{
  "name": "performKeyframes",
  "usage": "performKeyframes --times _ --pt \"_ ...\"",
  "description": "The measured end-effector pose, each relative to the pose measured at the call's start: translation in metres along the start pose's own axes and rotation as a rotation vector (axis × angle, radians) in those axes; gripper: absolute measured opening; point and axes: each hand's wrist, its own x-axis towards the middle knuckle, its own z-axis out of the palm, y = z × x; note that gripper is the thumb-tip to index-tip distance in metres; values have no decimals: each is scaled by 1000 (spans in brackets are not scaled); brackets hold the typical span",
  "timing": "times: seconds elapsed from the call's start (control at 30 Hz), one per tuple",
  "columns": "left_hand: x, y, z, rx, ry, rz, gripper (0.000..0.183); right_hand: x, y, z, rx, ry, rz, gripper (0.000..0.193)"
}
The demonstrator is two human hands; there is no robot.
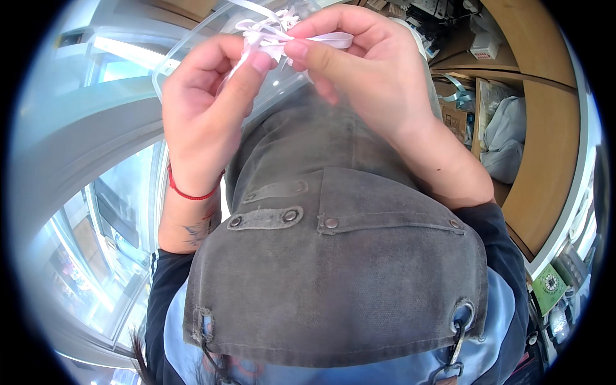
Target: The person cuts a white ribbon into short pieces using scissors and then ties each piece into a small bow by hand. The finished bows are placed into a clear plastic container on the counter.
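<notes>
My left hand (205,102) pinches a pale pink-white satin ribbon (335,40) between thumb and fingers. From the other side, my right hand (378,77) grips the same ribbon, and a flat loop of it sticks out past my right fingertips. Between the hands the ribbon bunches into several small loops and folds, and one strand runs up to the top edge. Behind and below them is a clear plastic container (168,69), partly hidden by my hands. Whether the pale pieces behind the ribbon lie in the container, I cannot tell.
My grey apron (391,282) fills the middle below my hands. At right stand wooden shelves (545,128) holding a grey cloth-like bundle (505,138), a light blue ribbon (457,90) and a small white box (484,46). Glass panels with a pale frame (96,154) curve along the left.
</notes>
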Motion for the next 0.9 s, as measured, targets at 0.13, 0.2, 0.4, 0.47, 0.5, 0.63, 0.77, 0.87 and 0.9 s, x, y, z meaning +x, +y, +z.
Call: performKeyframes --times 0.13,0.2,0.4,0.47,0.5,0.63,0.77,0.87,0.9 --pt "-1 -4 1 -70 86 91 6 -2 1 -1 -62 7 -10 14" --pt "-2 -3 0 -69 99 117 6 -3 -1 -1 -60 35 -10 14" --pt "-1 3 0 99 -25 -20 14 6 -24 3 -55 15 127 23" --pt "4 2 -6 30 -107 -48 17 5 -14 -1 -116 4 20 20" --pt "5 2 -8 20 -122 -50 17 5 -7 -8 -195 -46 -29 17" --pt "7 7 -5 94 -93 -100 16 5 7 -8 -195 -145 -118 18" --pt "6 6 -3 61 -27 -137 14 5 -9 -9 -65 -221 66 17" --pt "7 3 -5 19 2 -118 12 10 -23 -10 125 -269 159 19" --pt "7 2 -5 4 -1 -115 13 11 -24 -10 176 -278 154 16"
